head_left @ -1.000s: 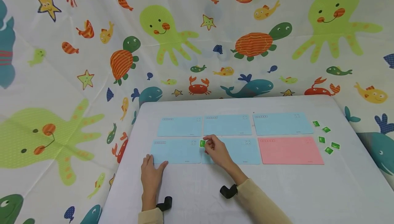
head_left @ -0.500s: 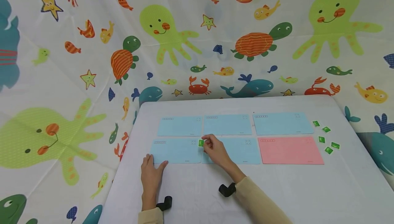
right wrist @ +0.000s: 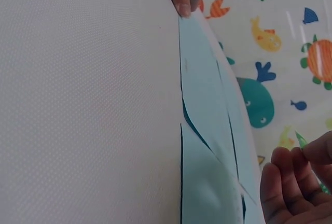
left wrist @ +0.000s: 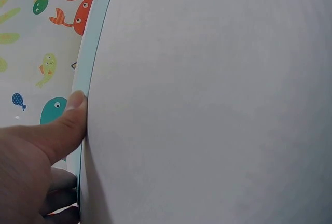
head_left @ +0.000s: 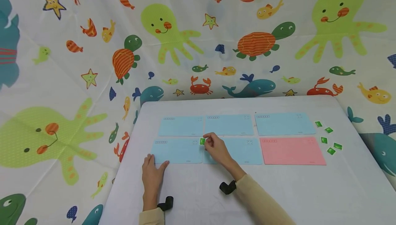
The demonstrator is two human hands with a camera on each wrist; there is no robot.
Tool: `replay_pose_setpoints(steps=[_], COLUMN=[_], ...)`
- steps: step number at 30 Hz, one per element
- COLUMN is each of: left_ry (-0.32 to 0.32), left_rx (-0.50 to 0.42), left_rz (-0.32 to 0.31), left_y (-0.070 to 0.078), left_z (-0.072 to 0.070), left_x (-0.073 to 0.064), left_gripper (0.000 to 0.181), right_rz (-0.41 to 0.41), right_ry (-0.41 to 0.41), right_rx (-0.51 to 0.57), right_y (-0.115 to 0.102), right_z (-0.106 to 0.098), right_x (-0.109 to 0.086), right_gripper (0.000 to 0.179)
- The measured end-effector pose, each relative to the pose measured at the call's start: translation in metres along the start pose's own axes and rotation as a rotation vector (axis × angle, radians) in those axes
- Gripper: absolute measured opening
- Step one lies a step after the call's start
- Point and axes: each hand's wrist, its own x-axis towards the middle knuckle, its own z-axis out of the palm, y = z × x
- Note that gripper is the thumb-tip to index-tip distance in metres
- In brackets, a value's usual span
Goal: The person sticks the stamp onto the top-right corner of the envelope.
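My right hand (head_left: 219, 152) pinches a small green postage stamp (head_left: 202, 141) between thumb and fingertip. It is over the seam between the front left blue envelope (head_left: 174, 154) and the front middle blue envelope (head_left: 242, 154). In the right wrist view the stamp (right wrist: 301, 140) stands edge-on at the fingertips, off the paper. At the near left corner of the front left envelope, my left hand (head_left: 153, 173) rests with its thumb spread away from the fingers. The left wrist view shows the left thumb (left wrist: 72, 112) on the envelope's near edge.
Three more blue envelopes (head_left: 229, 125) lie in the back row. A pink envelope (head_left: 292, 154) lies front right. Several loose green stamps (head_left: 323, 140) lie right of the envelopes on the white table (head_left: 278, 197). A sea-animal curtain (head_left: 213, 39) hangs behind.
My right hand has shifted slightly left with the stamp, toward the front left envelope. The left hand stays in place, and the loose stamps have not moved.
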Motion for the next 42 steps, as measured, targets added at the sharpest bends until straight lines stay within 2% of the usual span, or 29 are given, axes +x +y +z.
replay_pose_setpoints(steps=[12,22,32,42], left_ry=[-0.008,-0.008,-0.006,-0.005], left_rx=[-0.003,-0.004,-0.003,-0.004], left_rz=[-0.003,0.006,0.008,0.003], left_y=[0.000,-0.005,-0.004,-0.008], left_z=[0.001,-0.001,-0.004,-0.002], left_x=[-0.001,0.001,-0.001,0.000], left_gripper=[0.085,0.085,0.086,0.086], right_rz=[0.002,-0.002,-0.031,-0.015], right_ry=[-0.011,-0.031,-0.055,-0.060], right_rx=[-0.020,-0.025,-0.039,-0.070], right_y=[0.001,-0.002,-0.005,-0.003], right_z=[0.003,0.014,0.022,0.026], right_x=[0.005,0.008,0.012,0.014], right_gripper=[0.026,0.026,0.027,0.025])
